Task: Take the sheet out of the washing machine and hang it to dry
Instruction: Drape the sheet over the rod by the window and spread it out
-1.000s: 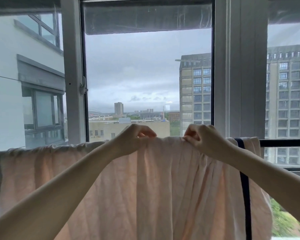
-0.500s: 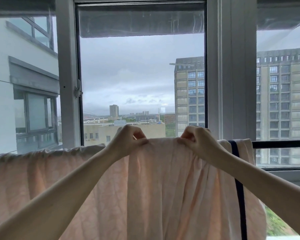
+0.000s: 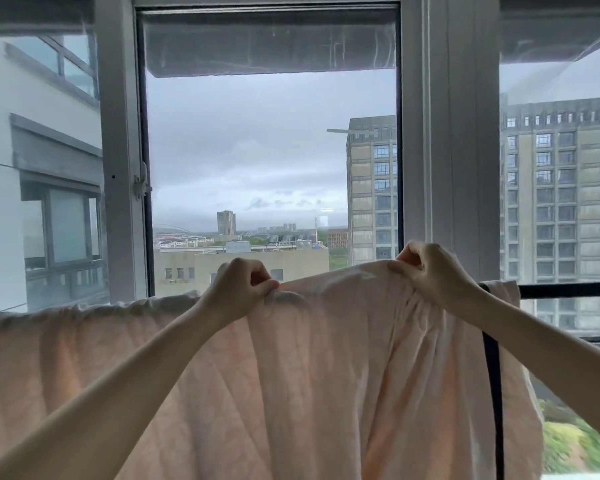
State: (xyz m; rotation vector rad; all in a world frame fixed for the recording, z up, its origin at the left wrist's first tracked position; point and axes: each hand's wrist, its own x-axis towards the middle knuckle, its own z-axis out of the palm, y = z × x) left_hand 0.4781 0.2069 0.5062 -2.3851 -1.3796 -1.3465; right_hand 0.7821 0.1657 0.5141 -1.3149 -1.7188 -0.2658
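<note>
- Head view: the sheet (image 3: 291, 375), pale pink, is out of the machine and draped over a dark rail (image 3: 568, 290) at the window, so this looks like the hanging step, near its end
- Left hand (image 3: 238, 289) pinches the top edge, fingers curled on the cloth; right hand (image 3: 433, 275) grips a gathered bunch of the same edge, lifted a little above the rail line
- Between the two hands the edge runs taut and raised; to the left it lies bunched along the rail toward the frame's edge
- Next move, by my reading: draw the bunched folds under the right hand out toward the bare rail on the right, then let the edge settle evenly so nothing stays doubled up and damp
- A dark stripe (image 3: 492, 393) runs down the cloth near its right side; whether it is trim or a strap I cannot tell
- Room: grey window frame (image 3: 447, 150) behind, centre pane giving onto overcast sky, a tall block (image 3: 371, 188) and low roofs beyond; no floor or washing machine in view
</note>
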